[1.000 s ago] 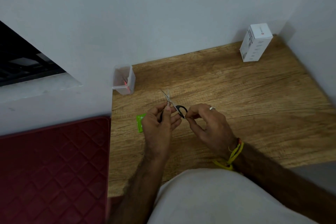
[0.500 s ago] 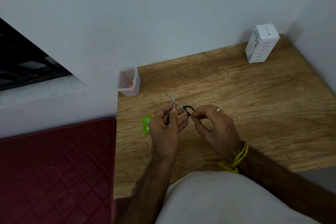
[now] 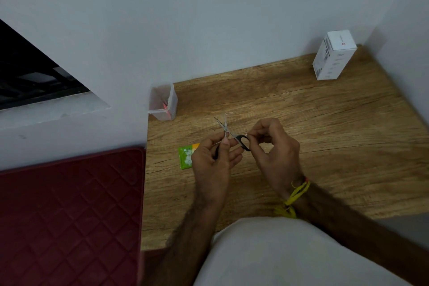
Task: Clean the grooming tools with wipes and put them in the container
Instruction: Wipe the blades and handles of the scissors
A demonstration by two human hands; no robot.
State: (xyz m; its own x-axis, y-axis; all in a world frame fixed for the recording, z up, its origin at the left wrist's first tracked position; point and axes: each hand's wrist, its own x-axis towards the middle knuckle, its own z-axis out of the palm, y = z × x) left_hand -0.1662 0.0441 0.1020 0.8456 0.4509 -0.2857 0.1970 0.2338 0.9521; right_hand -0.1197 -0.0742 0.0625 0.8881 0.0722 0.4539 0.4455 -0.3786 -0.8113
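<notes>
Small scissors (image 3: pixel 224 126) with black handles are held above the wooden table (image 3: pixel 301 123), their blades apart and pointing away from me. My left hand (image 3: pixel 213 160) grips them near the pivot and one handle. My right hand (image 3: pixel 274 146) pinches the other black handle loop. A green and orange wipe sachet (image 3: pixel 185 157) lies flat on the table, just left of my left hand and partly hidden by it. The clear plastic container (image 3: pixel 163 102) stands at the table's back left corner against the wall, with pink items inside.
A white carton (image 3: pixel 334 55) stands at the back right near the wall corner. A dark red quilted mat (image 3: pixel 69 216) lies to the left, below the table edge. White walls bound the table at the back and right.
Both hands and the scissors sit a little further right in view, as the camera shifted. The right hand's pinch on the handle loop has risen slightly.
</notes>
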